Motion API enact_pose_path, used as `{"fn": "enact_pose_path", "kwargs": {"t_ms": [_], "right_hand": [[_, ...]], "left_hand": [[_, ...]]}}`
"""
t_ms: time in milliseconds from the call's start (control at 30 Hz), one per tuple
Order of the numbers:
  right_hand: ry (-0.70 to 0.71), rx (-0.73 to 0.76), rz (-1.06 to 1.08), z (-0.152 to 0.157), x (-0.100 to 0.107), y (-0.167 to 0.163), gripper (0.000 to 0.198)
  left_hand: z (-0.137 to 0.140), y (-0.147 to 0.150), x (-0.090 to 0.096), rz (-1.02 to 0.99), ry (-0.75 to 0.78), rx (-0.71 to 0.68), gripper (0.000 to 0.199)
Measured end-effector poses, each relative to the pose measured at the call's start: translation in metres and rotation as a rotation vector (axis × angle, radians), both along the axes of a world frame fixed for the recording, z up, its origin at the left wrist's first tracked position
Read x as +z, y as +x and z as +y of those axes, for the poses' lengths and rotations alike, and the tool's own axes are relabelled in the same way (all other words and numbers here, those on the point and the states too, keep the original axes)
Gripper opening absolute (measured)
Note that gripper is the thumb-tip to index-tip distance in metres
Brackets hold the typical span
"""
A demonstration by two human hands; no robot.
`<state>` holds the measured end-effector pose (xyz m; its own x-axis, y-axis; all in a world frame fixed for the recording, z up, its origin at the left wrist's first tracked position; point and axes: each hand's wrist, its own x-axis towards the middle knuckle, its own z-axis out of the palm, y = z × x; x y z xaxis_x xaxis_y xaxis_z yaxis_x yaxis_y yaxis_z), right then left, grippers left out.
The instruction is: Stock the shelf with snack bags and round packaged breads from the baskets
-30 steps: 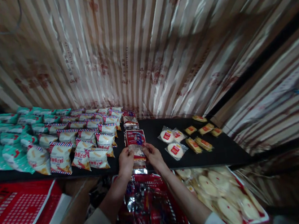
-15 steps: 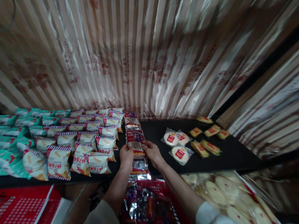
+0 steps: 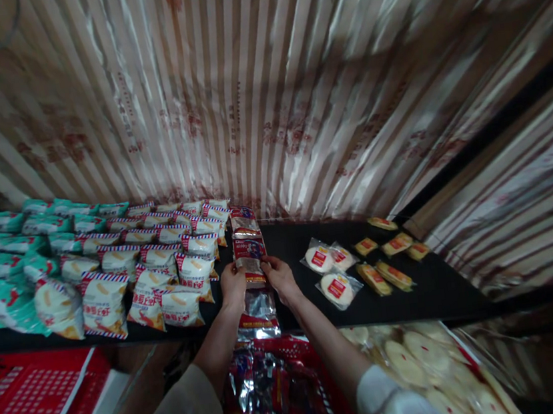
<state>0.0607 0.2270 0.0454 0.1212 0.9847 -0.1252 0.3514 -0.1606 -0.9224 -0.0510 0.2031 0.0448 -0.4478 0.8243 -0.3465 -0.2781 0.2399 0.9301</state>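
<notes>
On the black shelf, a column of flat red-and-silver snack packets runs from front to back. My left hand [image 3: 234, 285] pinches the left edge of the middle snack packet [image 3: 251, 254], and my right hand [image 3: 280, 278] grips its right edge. Behind it lies another red packet [image 3: 244, 219], overlapped at its front. A silver-and-red packet [image 3: 259, 308] rests nearer the shelf's front edge, between my wrists. Rows of puffy white snack bags [image 3: 104, 303] stand to the left of my left hand. Round white crackers in clear wrappers [image 3: 337, 287] lie to the right of my right hand.
Teal bags [image 3: 13, 303] fill the shelf's far left; small yellow packs [image 3: 393, 275] lie at the right. Below the shelf are a red basket [image 3: 337, 391] of red packets, a box of wrapped round crackers [image 3: 421, 357] and another red basket [image 3: 38, 397]. A striped sheet [image 3: 222, 93] hangs behind.
The held packet has shifted slightly back along the column, showing more of the front packet. Both hands keep their hold on it. The view has moved a little.
</notes>
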Motion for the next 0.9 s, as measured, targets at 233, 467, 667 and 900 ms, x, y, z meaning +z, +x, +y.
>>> {"fn": "enact_pose_path", "kwargs": {"t_ms": [233,467,667,900], "right_hand": [[0.175,0.066,-0.394,0.001,0.003,-0.002,0.033],[0.273,0.035,-0.576,-0.003,-0.003,-0.004,0.033],[0.212,0.029,-0.404,-0.002,-0.012,-0.001,0.04],[0.207,0.037,-0.243,0.0,-0.021,0.004,0.043]], "left_hand": [[0.004,-0.001,-0.009,0.155,-0.015,0.01,0.021],[0.0,-0.001,-0.012,0.323,-0.017,-0.049,0.024],[-0.005,-0.001,-0.007,0.477,0.01,-0.12,0.027],[-0.008,0.001,-0.012,0.734,0.004,-0.087,0.042]]}}
